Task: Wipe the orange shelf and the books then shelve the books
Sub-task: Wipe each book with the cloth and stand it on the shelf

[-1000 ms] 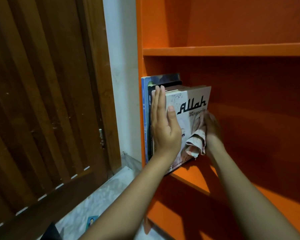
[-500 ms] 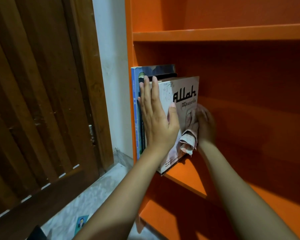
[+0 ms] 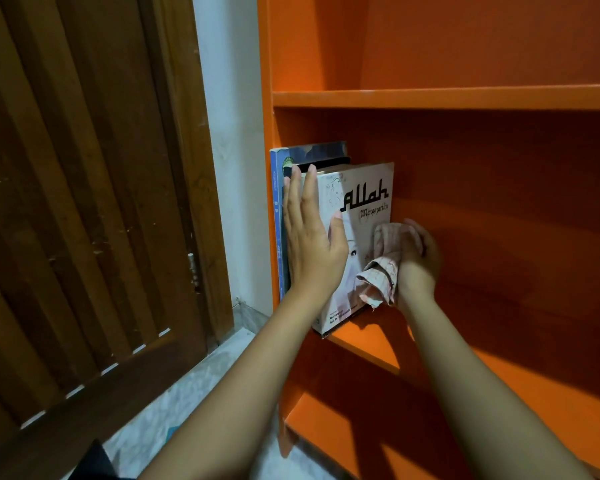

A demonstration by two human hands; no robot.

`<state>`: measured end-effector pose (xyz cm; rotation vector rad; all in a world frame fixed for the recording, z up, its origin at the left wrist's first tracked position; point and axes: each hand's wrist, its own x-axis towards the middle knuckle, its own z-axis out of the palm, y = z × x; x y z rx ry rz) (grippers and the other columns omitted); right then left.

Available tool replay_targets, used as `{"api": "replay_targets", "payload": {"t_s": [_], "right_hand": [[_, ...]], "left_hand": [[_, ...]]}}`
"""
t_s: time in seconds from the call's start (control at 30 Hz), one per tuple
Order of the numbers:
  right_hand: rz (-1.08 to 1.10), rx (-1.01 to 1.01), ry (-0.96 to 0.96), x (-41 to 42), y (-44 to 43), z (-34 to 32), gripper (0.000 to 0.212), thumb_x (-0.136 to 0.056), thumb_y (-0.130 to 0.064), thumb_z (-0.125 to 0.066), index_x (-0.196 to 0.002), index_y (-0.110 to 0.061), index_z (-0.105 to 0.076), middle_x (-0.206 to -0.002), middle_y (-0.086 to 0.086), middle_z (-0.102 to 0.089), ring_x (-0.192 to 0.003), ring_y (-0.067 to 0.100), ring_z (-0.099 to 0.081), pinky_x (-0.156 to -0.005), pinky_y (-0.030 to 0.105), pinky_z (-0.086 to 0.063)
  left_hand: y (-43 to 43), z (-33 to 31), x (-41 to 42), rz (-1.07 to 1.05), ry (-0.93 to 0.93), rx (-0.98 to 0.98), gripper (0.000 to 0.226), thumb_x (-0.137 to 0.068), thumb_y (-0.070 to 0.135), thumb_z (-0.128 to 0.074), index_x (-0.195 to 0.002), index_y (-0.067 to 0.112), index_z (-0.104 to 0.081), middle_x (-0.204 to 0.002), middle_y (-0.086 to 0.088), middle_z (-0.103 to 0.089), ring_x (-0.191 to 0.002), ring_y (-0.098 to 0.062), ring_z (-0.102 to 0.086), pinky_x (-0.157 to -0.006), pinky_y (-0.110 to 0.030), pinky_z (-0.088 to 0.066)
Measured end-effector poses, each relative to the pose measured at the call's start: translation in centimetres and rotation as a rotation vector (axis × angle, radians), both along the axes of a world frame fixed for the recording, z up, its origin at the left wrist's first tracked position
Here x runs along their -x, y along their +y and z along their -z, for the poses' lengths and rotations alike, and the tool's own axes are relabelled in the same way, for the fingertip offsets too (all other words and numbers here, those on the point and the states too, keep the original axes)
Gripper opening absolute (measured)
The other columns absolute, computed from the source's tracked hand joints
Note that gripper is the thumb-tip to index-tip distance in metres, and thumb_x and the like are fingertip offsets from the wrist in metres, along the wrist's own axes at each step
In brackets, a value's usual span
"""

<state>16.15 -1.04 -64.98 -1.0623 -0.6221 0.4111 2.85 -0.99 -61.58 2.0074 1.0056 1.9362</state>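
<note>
L hand (image 3: 312, 251) flat on white book (image 3: 364, 209) spine; R hand (image 3: 418, 261) clutching cloth (image 3: 381, 271), just right of cover, book upright.

In the orange shelf (image 3: 361, 344), the middle compartment stands open to the right of the books (image 3: 364, 202), with free height up to the upper board (image 3: 465, 98). Its left end is blocked: the books stand packed against the side wall (image 3: 264, 116), the left grip (image 3: 312, 244) lies flat across their spines, and the right grip (image 3: 420, 258) holds a bunched cloth (image 3: 381, 275) against the outermost cover. The compartment below is open too.
</note>
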Motion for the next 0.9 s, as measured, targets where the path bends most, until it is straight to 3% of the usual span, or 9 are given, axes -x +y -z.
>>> {"api": "replay_targets", "payload": {"t_s": [0.13, 0.23, 0.33, 0.4, 0.5, 0.6, 0.67, 0.77, 0.9], "right_hand": [[0.028, -0.018, 0.009, 0.4, -1.7, -1.1, 0.016, -0.09, -0.009, -0.057, -0.102, -0.015, -0.066, -0.1, -0.003, -0.064, -0.1, 0.019, -0.061, -0.093, 0.041, -0.051], [0.024, 0.004, -0.009, 0.8, -3.3, -2.4, 0.016, -0.089, -0.01, -0.058, -0.097, -0.022, -0.066, -0.093, -0.011, -0.063, -0.095, 0.014, -0.06, -0.083, 0.033, -0.052], [0.019, 0.029, -0.061, 1.5, -5.0, -4.0, 0.016, -0.087, -0.014, -0.059, -0.091, -0.029, -0.064, -0.086, -0.014, -0.063, -0.087, 0.014, -0.061, -0.075, 0.03, -0.049], [0.031, 0.055, -0.155, 2.4, -6.2, -5.2, 0.014, -0.085, -0.018, -0.059, -0.092, -0.029, -0.065, -0.085, -0.012, -0.064, -0.087, 0.018, -0.062, -0.072, 0.032, -0.049], [0.041, 0.071, -0.336, 4.6, -8.0, -6.5, 0.014, -0.085, -0.026, -0.057, -0.094, -0.031, -0.064, -0.098, -0.007, -0.066, -0.093, 0.016, -0.062, -0.079, 0.036, -0.051], [0.04, 0.077, -0.507, 7.5, -9.0, -6.6, 0.012, -0.084, -0.029, -0.055, -0.092, -0.034, -0.063, -0.103, -0.008, -0.064, -0.096, 0.013, -0.058, -0.081, 0.036, -0.049], [0.015, 0.066, -0.551, 9.9, -9.2, -5.9, 0.012, -0.085, -0.029, -0.056, -0.093, -0.03, -0.065, -0.1, -0.01, -0.063, -0.095, 0.011, -0.058, -0.081, 0.035, -0.049], [-0.058, 0.1, -0.675, 13.8, -8.4, -3.1, 0.014, -0.086, -0.027, -0.055, -0.093, -0.024, -0.066, -0.097, -0.008, -0.063, -0.091, 0.012, -0.057, -0.079, 0.033, -0.049], [-0.204, 0.299, -0.88, 18.3, -6.8, 3.4, 0.017, -0.088, -0.031, -0.053, -0.098, -0.025, -0.065, -0.106, -0.003, -0.064, -0.095, 0.019, -0.059, -0.075, 0.03, -0.045]], "left_hand": [[-1.3, -1.2, 0.8, 0.041, 0.021, 0.089, 0.061, -0.093, 0.006, -0.048, -0.147, 0.016, -0.021, -0.157, -0.005, -0.012, -0.146, -0.018, -0.005, -0.119, -0.04, -0.011], [-2.2, -2.2, 1.7, 0.071, 0.076, 0.176, 0.056, -0.096, 0.011, -0.045, -0.147, 0.018, -0.022, -0.157, -0.002, -0.012, -0.145, -0.016, -0.007, -0.119, -0.035, -0.011], [-3.5, -3.4, 3.3, 0.136, 0.108, 0.226, 0.047, -0.098, 0.019, -0.043, -0.143, 0.016, -0.029, -0.152, -0.004, -0.022, -0.141, -0.017, -0.022, -0.115, -0.031, -0.021], [-4.5, -4.3, 4.7, 0.147, 0.114, 0.208, 0.039, -0.099, 0.022, -0.042, -0.137, 0.013, -0.038, -0.14, -0.004, -0.037, -0.128, -0.016, -0.04, -0.106, -0.032, -0.036], [-5.7, -5.4, 7.2, 0.123, 0.162, 0.182, 0.033, -0.099, 0.027, -0.041, -0.129, 0.015, -0.045, -0.127, -0.001, -0.046, -0.111, -0.009, -0.049, -0.089, -0.028, -0.048], [-6.6, -5.2, 10.2, 0.056, 0.304, 0.179, 0.035, -0.099, 0.031, -0.041, -0.131, 0.016, -0.045, -0.127, 0.001, -0.048, -0.105, 0.001, -0.042, -0.071, -0.008, -0.036], [-6.9, -4.1, 12.3, 0.001, 0.385, 0.198, 0.036, -0.099, 0.032, -0.041, -0.131, 0.018, -0.045, -0.13, 0.002, -0.048, -0.109, 0.0, -0.043, -0.077, -0.009, -0.034], [-6.5, -0.7, 15.6, -0.08, 0.436, 0.309, 0.036, -0.098, 0.033, -0.042, -0.132, 0.02, -0.044, -0.134, 0.001, -0.047, -0.121, -0.011, -0.047, -0.089, -0.022, -0.037], [-5.7, 6.2, 19.7, -0.153, 0.481, 0.516, 0.036, -0.098, 0.031, -0.042, -0.132, 0.019, -0.046, -0.134, -0.001, -0.049, -0.12, -0.017, -0.049, -0.094, -0.03, -0.041]]}}
